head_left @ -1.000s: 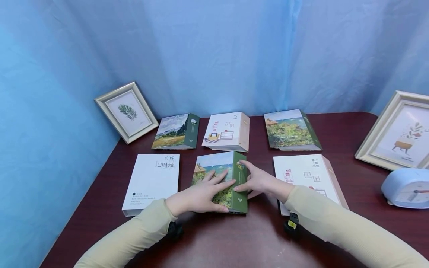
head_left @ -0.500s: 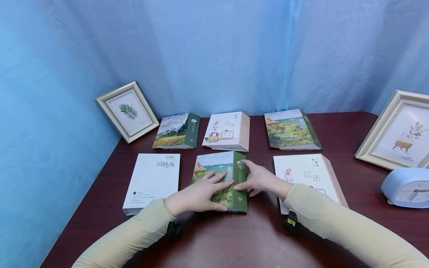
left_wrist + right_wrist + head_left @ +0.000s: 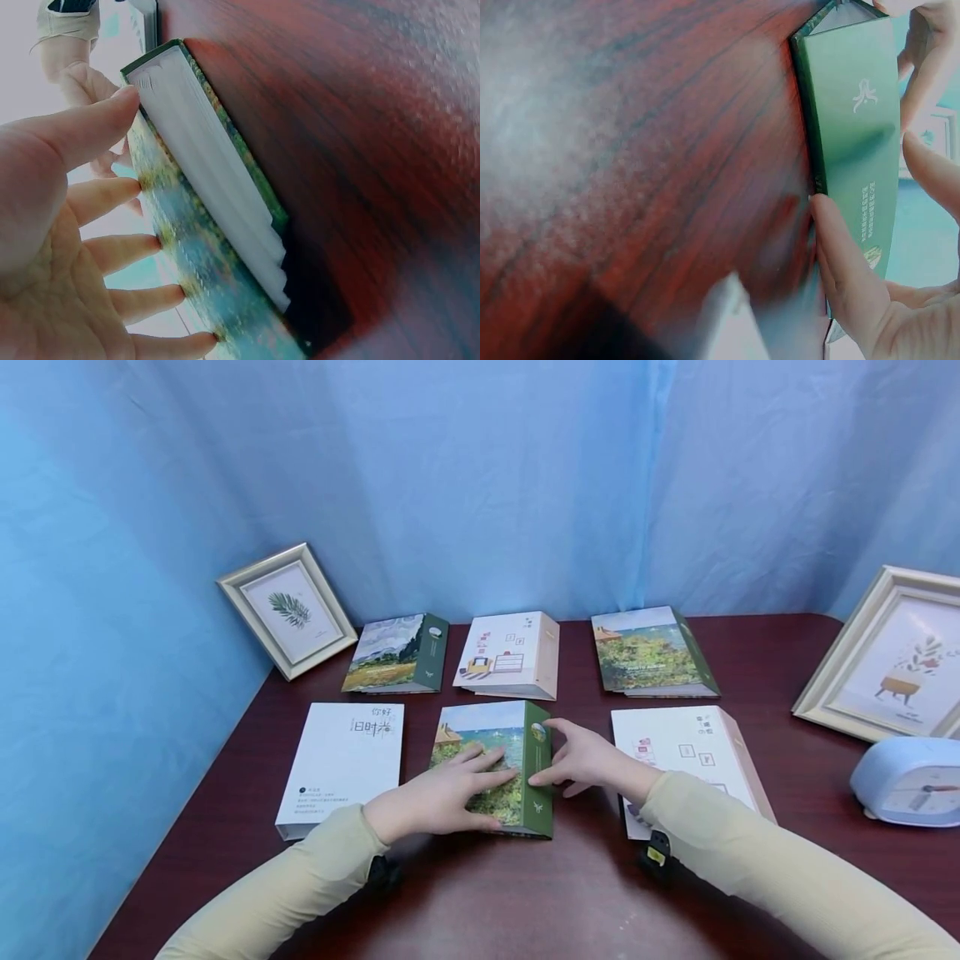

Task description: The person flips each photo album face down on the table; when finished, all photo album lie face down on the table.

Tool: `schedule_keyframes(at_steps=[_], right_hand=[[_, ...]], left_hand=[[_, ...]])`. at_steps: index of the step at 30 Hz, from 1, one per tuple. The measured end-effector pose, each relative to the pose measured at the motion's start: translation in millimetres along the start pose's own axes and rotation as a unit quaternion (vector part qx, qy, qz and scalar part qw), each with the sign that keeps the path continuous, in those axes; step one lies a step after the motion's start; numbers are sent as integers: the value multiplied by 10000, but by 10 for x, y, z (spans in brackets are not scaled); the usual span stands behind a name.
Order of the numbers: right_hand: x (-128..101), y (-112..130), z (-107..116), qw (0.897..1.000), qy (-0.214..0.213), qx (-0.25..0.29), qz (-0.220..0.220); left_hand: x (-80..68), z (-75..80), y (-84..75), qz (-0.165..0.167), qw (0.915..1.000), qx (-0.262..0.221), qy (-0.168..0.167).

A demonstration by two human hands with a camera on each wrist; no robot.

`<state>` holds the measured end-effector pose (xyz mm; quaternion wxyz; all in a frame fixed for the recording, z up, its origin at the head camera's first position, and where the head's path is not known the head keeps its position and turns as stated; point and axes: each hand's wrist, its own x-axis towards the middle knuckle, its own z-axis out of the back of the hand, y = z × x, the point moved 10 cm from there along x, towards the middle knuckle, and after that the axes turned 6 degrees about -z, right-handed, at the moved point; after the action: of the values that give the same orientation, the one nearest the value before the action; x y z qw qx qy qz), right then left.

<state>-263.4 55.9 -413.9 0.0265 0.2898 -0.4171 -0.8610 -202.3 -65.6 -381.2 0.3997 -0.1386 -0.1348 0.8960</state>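
A photo album (image 3: 483,722) with a painted seaside cover and green spine lies front centre on the table in the head view. My left hand (image 3: 447,793) rests on its cover, fingers spread and fairly straight. In the left wrist view, the fingertips (image 3: 129,247) touch the painted cover (image 3: 199,240) beside the white page edges. From the right, my right hand (image 3: 588,762) touches the album's spine, index finger near its top and thumb lower down. The right wrist view has fingers (image 3: 840,251) along the green spine's (image 3: 855,135) lower edge and the thumb at its upper edge.
A white album (image 3: 341,768) lies left, another white album (image 3: 671,739) right, under the right forearm. Behind are a landscape album (image 3: 386,652), a white album (image 3: 498,652) and a seaside album (image 3: 648,652). Picture frames (image 3: 288,610) flank them; a blue clock (image 3: 907,781) stands right.
My right hand has shifted slightly to the right, its thumb nearer the spine's outer edge. My left hand has slid slightly left over the cover. The album stays in nearly the same place.
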Motion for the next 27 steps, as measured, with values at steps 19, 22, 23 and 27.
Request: schedule_keyframes(at_steps=[19,22,23,27], right_hand=[[-55,206,29,9984,-131,103,544],[-62,240,21,9979,-133,265,570],[-62,252,16,9976,-122,339,585],[-62,330,-31,9954,26,630,720]], left_hand=[[-98,138,154,43,9983,330,-469],[-147,156,238,246,9984,163,-491],[-166,169,260,280,9982,112,-514],[-252,239,352,405,9970,4,-661]])
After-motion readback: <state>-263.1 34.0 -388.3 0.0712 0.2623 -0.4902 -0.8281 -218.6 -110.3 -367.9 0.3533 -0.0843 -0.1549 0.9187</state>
